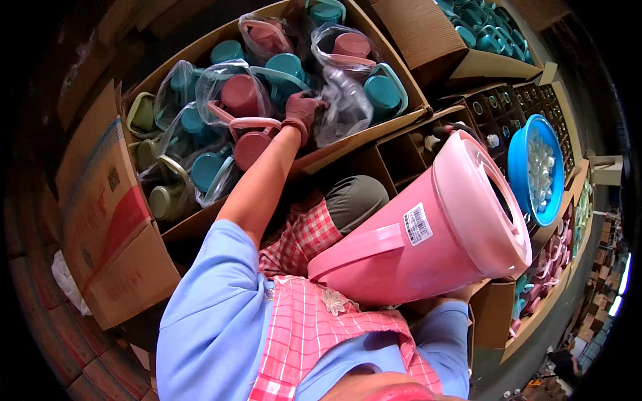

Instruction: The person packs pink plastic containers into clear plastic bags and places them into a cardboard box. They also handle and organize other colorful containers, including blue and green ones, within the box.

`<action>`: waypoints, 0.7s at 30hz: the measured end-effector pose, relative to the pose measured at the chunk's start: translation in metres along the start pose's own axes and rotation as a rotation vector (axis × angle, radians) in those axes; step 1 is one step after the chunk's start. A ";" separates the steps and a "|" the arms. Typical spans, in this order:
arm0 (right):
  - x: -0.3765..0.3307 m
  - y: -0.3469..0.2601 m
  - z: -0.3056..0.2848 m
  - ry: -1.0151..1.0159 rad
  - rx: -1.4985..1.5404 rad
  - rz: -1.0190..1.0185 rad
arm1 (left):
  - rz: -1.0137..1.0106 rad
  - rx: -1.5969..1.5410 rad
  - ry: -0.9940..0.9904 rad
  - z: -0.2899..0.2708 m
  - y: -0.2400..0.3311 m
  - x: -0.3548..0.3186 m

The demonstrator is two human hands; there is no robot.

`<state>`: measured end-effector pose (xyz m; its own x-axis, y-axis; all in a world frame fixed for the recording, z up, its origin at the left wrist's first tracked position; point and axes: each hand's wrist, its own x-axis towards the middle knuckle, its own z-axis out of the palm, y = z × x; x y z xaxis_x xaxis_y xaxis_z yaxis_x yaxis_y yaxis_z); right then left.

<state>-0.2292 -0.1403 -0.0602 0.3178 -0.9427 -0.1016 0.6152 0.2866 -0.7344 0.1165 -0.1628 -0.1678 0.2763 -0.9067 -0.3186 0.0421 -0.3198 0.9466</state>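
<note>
My left hand (303, 113), in a dark red glove, reaches into an open cardboard box (348, 144) and closes on a clear plastic bag (346, 103) near its front edge. Around it lie pink, teal and olive-green jugs, many bagged; a pink jug (252, 148) is just below my wrist. A large pink lidded pitcher (394, 267) lies tilted across my front, its lid to the right and its handle toward me. My right arm passes behind this pitcher. Only a bit of my gloved right hand (457, 127) shows past its far rim; its grip is hidden.
A blue basin (517, 160) of clear round pieces sits at the right on a divided carton (498, 110). Further boxes hold teal jugs (491, 40) at the back and pink ones (554, 257) at the right. A cardboard flap (100, 214) sticks out at the left.
</note>
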 end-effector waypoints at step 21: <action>-0.179 -0.018 -0.017 0.278 -0.028 -0.303 | 1.334 0.006 -0.564 0.008 0.181 -0.240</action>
<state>-0.3094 0.0207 -0.0402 -0.0840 -0.9951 -0.0527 0.6299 -0.0120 -0.7766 0.0505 -0.0057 0.0797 -0.3021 -0.5098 0.8055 0.0559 0.8341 0.5488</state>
